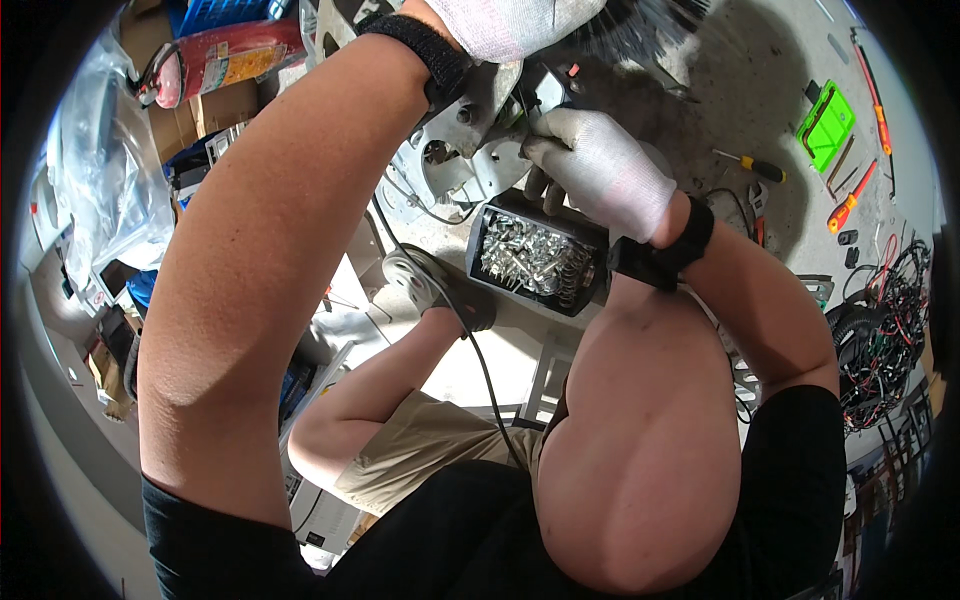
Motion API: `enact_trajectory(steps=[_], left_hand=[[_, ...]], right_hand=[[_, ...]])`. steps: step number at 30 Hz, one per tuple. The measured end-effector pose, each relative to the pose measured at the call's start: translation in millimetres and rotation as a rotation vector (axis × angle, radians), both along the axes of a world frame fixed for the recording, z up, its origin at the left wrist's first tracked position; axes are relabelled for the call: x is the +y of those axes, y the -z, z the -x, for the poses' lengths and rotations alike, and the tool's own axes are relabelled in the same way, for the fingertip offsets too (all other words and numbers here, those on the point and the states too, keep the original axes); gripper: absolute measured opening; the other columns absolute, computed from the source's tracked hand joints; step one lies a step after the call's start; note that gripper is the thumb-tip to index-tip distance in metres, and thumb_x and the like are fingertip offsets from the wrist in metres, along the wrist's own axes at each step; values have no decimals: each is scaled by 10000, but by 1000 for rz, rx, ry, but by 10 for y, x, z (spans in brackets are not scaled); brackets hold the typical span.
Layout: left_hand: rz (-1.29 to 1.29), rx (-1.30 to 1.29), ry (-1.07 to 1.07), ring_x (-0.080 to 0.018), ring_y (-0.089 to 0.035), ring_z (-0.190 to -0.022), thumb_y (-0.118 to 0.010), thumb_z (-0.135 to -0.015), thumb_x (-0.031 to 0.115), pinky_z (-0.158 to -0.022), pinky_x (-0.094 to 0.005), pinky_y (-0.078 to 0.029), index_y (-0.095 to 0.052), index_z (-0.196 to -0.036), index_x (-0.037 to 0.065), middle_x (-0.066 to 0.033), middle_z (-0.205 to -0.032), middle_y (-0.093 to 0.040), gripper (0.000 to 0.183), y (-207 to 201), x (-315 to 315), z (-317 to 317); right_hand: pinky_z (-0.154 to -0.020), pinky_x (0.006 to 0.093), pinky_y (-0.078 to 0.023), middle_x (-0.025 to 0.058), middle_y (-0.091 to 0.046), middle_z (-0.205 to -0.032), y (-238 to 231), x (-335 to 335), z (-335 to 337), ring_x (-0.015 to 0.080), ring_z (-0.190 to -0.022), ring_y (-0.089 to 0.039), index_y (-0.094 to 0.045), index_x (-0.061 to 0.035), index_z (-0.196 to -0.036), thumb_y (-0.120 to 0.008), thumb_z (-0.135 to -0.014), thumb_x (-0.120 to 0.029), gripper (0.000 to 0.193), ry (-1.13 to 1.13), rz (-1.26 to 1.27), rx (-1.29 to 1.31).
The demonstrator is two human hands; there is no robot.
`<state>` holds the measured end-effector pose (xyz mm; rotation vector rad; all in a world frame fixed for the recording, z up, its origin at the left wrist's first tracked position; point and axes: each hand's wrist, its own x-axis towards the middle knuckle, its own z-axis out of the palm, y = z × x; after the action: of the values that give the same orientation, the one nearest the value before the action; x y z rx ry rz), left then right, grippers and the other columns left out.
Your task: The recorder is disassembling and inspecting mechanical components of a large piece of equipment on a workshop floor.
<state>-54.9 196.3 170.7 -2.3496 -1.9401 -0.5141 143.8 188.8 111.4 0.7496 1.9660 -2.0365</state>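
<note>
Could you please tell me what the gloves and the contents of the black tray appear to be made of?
The gloves look like white knitted fabric, matte with a fine weave. The tray holds screws, seemingly bright plated steel, given their silvery glint; the tray itself looks like black plastic.

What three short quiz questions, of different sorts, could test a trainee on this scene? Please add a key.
1. True or false: both hands wear light fabric gloves.
2. Which hand is at the rim of the black tray of screws? A) left B) right
3. What colour is the open case on the floor at the upper right?

Key
1. True: the left hand and the right hand are gloved.
2. B: the right hand's fingers are at the rim of the black tray of screws, beside the grey metal plate.
3. Bright green: the open case.
</note>
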Motion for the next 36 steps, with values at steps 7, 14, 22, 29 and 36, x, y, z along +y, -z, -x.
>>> enact_trajectory(steps=[7, 14, 22, 29, 36], left_hand=[[-28, 65, -62, -368, -622, -806, -624, -913, 278, -766, -489, -461, -710, -766, 72, -165, -788, -658, 267, -48, -17, -53], [-16, -4, 37, -349, -616, -779, -644, -877, 249, -719, -497, -461, -684, -728, 68, -138, -770, -650, 238, -30, 12, 1], [-34, 92, 125, -281, -573, -819, -654, -812, 208, -845, -437, -439, -652, -749, 108, -74, -768, -626, 119, -105, -23, 17], [29, 30, 104, -338, -605, -790, -624, -876, 222, -733, -455, -479, -648, -705, 67, -123, -731, -640, 232, -107, 103, -13], [40, 40, 142, -351, -619, -752, -632, -873, 220, -697, -469, -491, -641, -642, 50, -130, -699, -649, 287, -122, 169, -24]], right_hand=[[-706, 397, -545, 199, -713, -859, 21, -76, 23, 303, -768, -706, -695, 39, -1033, -593, -981, -173, 241, -4, -156, 3], [-770, 434, -558, 247, -710, -892, 83, -45, 21, 390, -848, -721, -717, 35, -1024, -618, -965, -210, 270, 36, -67, 61], [-581, 312, -543, 90, -711, -755, 28, 53, -6, 149, -599, -678, -690, 35, -1031, -588, -1007, -136, 200, -23, -92, 61], [-617, 355, -555, 121, -713, -777, -90, 62, -39, 187, -645, -704, -702, 12, -1028, -607, -999, -182, 218, -58, -234, 17], [-662, 392, -542, 162, -702, -763, -40, 32, -35, 239, -685, -709, -685, 35, -1011, -621, -998, -184, 228, -41, -265, 24]])
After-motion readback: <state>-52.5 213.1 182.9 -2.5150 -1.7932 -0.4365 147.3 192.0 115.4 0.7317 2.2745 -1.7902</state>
